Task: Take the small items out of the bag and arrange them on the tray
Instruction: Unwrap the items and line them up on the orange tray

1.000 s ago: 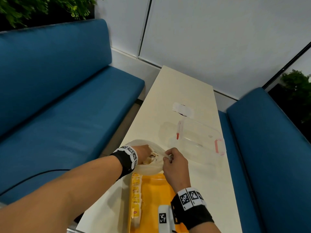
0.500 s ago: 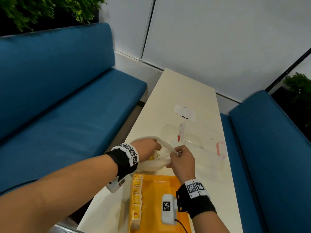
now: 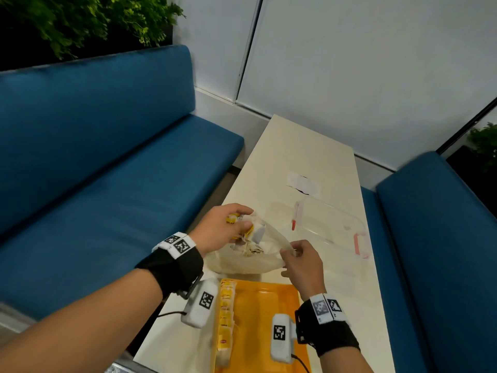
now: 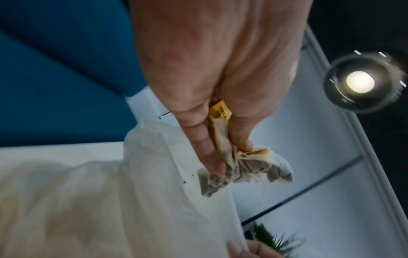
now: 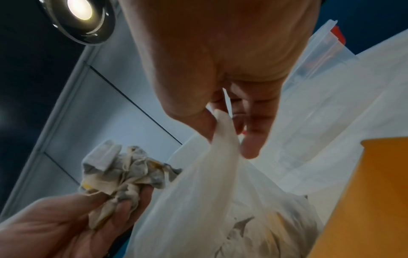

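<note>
A thin white plastic bag point(image 3: 242, 261) lies on the table just beyond the orange tray point(image 3: 265, 305). My left hand point(image 3: 231, 227) grips a bunch of tea bags point(image 4: 240, 167) with yellow tags, lifted above the bag's mouth; the same tea bags point(image 5: 123, 172) show in the right wrist view. My right hand point(image 3: 295, 254) pinches the bag's rim point(image 5: 223, 129) and holds it up. More tea bags point(image 5: 253, 227) remain inside the bag. A row of yellow-tagged tea bags point(image 3: 225, 319) lies along the tray's left edge.
A clear plastic container lid with red clips point(image 3: 330, 230) lies beyond the bag on the cream table point(image 3: 295, 152). A white paper patch point(image 3: 302, 183) sits farther back. Blue benches point(image 3: 107, 184) flank the table on both sides.
My left hand has come up out of the bag holding a bunch of tea bags. My right hand still holds the rim, raised a little.
</note>
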{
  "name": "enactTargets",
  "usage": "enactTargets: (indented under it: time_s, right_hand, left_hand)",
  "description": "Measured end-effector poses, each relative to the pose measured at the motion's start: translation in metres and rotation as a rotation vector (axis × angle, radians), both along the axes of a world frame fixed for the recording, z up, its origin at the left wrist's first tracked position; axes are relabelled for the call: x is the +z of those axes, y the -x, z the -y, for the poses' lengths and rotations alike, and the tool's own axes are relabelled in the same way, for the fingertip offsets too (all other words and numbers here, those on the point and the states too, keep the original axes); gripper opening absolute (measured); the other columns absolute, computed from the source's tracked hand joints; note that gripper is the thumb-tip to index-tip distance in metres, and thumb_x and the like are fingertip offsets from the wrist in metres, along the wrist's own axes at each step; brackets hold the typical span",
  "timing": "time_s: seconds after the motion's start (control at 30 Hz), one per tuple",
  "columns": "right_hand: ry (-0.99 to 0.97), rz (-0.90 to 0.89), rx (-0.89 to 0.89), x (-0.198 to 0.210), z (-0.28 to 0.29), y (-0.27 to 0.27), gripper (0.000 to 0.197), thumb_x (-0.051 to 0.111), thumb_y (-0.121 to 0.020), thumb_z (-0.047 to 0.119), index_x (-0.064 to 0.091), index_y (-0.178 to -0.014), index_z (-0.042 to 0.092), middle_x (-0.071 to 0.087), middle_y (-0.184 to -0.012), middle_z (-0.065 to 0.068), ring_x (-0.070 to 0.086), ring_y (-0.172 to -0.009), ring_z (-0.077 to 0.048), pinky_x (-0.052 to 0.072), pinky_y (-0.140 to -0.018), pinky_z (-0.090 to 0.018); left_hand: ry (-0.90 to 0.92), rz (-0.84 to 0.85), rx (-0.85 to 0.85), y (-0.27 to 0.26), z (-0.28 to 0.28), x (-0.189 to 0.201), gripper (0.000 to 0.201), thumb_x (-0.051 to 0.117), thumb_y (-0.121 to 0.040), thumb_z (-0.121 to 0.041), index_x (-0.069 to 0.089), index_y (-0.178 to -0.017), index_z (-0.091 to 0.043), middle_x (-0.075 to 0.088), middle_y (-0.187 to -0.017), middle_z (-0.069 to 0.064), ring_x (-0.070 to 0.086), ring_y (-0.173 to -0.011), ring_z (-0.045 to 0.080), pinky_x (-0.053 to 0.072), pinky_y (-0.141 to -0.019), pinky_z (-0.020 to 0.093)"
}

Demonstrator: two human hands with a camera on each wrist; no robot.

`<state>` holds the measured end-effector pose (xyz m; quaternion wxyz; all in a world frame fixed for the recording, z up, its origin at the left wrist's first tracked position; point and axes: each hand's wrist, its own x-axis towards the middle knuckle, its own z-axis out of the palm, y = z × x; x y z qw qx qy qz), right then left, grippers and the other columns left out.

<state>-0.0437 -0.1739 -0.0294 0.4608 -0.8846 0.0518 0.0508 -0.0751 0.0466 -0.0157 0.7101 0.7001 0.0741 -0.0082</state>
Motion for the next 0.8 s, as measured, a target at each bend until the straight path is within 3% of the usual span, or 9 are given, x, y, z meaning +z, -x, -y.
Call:
enactTargets:
  time_s: [0.07, 0.17, 0.3, 0.4, 0.5, 0.63, 0.73, 0.8]
  right_hand:
    - [0.144, 0.12, 0.042, 0.008, 0.002, 0.008, 0.023, 0.067, -0.091, 0.031, 0.059, -0.111, 0.022, 0.054, -0.115, 0.0, 0.059, -0.091, -0.012, 0.044, -0.068, -0.017]
    - [0.031, 0.266, 0.107, 0.028, -0.002, 0.029, 0.029, 0.07, -0.089, 0.042, 0.059, -0.113, 0.031, 0.052, -0.116, 0.012, 0.059, -0.098, -0.006, 0.045, -0.071, -0.016]
    - [-0.22, 0.039, 0.283, 0.04, -0.013, 0.051, 0.039, 0.07, -0.086, 0.053, 0.062, -0.121, 0.037, 0.061, -0.123, 0.016, 0.065, -0.103, -0.006, 0.06, -0.08, -0.032]
    - [-0.336, -0.079, 0.306, 0.038, -0.021, 0.06, 0.032, 0.065, -0.093, 0.038, 0.063, -0.125, 0.033, 0.064, -0.124, 0.011, 0.068, -0.101, -0.008, 0.062, -0.079, -0.035]
    - [-0.428, -0.182, 0.301, 0.03, -0.022, 0.064, 0.029, 0.063, -0.097, 0.023, 0.066, -0.124, 0.033, 0.067, -0.123, 0.007, 0.069, -0.106, -0.013, 0.062, -0.08, -0.041]
    - [-0.497, -0.276, 0.351, 0.022, -0.017, 0.065, 0.048, 0.057, -0.092, -0.009, 0.067, -0.128, 0.021, 0.066, -0.126, 0.006, 0.067, -0.111, -0.012, 0.062, -0.081, -0.047]
    - [-0.445, -0.254, 0.431, 0.023, -0.014, 0.07, 0.06, 0.056, -0.087, -0.014, 0.065, -0.13, 0.026, 0.068, -0.124, 0.006, 0.071, -0.097, -0.015, 0.061, -0.076, -0.038]
    - [-0.336, -0.18, 0.49, 0.02, -0.014, 0.072, 0.056, 0.062, -0.086, -0.008, 0.066, -0.127, 0.03, 0.068, -0.124, 0.01, 0.069, -0.093, -0.022, 0.058, -0.071, -0.032]
  left_hand:
    - [0.197, -0.051, 0.012, 0.011, 0.002, -0.001, 0.026, 0.068, -0.096, -0.01, 0.069, -0.121, -0.018, 0.066, -0.125, 0.01, 0.072, -0.104, 0.029, 0.064, -0.078, 0.039]
    - [0.362, -0.076, 0.031, 0.03, 0.007, -0.007, 0.028, 0.067, -0.095, -0.012, 0.069, -0.123, -0.017, 0.063, -0.131, 0.011, 0.073, -0.105, 0.03, 0.063, -0.078, 0.037]
    - [0.615, -0.125, 0.013, 0.056, 0.016, -0.016, 0.039, 0.069, -0.09, -0.011, 0.064, -0.129, -0.012, 0.065, -0.133, 0.015, 0.073, -0.104, 0.032, 0.063, -0.074, 0.033]
    - [0.865, -0.176, -0.01, 0.073, 0.019, -0.024, 0.05, 0.065, -0.084, -0.004, 0.06, -0.133, -0.01, 0.067, -0.126, 0.025, 0.073, -0.097, 0.033, 0.064, -0.067, 0.031]
    - [1.033, -0.214, -0.044, 0.084, 0.02, -0.031, 0.047, 0.06, -0.089, -0.005, 0.059, -0.135, -0.007, 0.067, -0.121, 0.03, 0.075, -0.087, 0.032, 0.065, -0.065, 0.031]
    - [1.14, -0.249, -0.048, 0.095, 0.019, -0.041, 0.045, 0.062, -0.091, -0.007, 0.059, -0.135, 0.0, 0.065, -0.121, 0.034, 0.075, -0.084, 0.034, 0.065, -0.063, 0.033]
    - [1.147, -0.27, -0.071, 0.099, 0.019, -0.048, 0.065, 0.09, -0.072, -0.004, 0.064, -0.13, 0.003, 0.063, -0.124, 0.036, 0.075, -0.089, 0.037, 0.065, -0.065, 0.037]
    - [1.117, -0.295, -0.054, 0.099, 0.02, -0.05, 0.056, 0.079, -0.082, -0.003, 0.061, -0.134, 0.002, 0.064, -0.124, 0.035, 0.075, -0.091, 0.037, 0.065, -0.066, 0.037]
